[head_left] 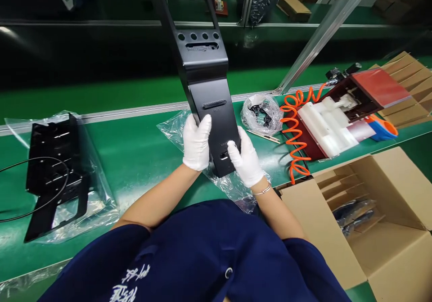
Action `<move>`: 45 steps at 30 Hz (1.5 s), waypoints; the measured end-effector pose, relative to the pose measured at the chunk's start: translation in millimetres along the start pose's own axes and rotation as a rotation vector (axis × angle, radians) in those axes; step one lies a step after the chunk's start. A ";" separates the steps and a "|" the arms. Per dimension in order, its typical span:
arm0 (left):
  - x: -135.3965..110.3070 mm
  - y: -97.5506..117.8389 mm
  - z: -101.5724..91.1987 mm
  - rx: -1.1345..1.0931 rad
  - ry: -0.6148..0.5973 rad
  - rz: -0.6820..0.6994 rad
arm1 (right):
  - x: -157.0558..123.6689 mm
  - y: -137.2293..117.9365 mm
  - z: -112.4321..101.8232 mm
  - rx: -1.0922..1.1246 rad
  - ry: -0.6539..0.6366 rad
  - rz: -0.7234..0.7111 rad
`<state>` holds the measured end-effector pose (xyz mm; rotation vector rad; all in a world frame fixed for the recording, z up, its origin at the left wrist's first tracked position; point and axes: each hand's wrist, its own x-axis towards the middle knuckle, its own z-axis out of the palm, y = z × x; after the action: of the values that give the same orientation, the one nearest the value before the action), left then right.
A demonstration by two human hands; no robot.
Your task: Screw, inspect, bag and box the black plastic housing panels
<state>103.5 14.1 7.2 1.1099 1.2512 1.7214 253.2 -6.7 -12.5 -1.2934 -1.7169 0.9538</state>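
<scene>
A long black plastic housing point(211, 92) with a rectangular window at its far end and a row of round holes is held up over the green bench. My left hand point(197, 143), in a white glove, grips its left edge with the thumb on the front face. My right hand point(245, 158), gloved too, holds the lower right edge, thumb near a small slot. The fingers behind the housing are hidden. Clear plastic film point(229, 187) lies beneath the housing. To the left, another black housing point(56, 158) rests on a clear plastic bag, inner side up.
A bag of small black parts point(261, 115) lies right of my hands, beside an orange coiled hose point(297, 135) and a red-and-white fixture point(329, 126). An open carton point(391, 248) stands at the lower right. A slanted metal post point(324, 38) rises behind.
</scene>
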 end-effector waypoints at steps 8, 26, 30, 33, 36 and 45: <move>-19.8 -11.3 4.1 0.333 -0.324 0.039 | 3.1 -18.0 0.2 0.299 0.302 0.034; -20.6 -16.8 -1.0 0.498 -0.380 0.190 | 10.8 -12.5 3.4 0.297 0.343 -0.024; -21.8 -20.0 0.4 0.514 -0.363 0.192 | 12.2 -11.0 2.9 0.265 0.371 -0.047; -19.4 -22.9 1.2 0.535 -0.354 0.185 | 14.5 -8.7 2.6 0.262 0.361 -0.046; -17.1 -19.7 1.5 0.507 -0.368 0.183 | 15.2 -9.9 0.4 0.277 0.346 -0.050; -12.6 11.7 6.9 -0.049 -0.282 -0.020 | 11.3 -27.8 -12.1 0.520 0.266 0.022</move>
<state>113.7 2.0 16.6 1.2567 1.0365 1.5102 250.9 0.0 19.1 -1.0363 -1.1519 1.0950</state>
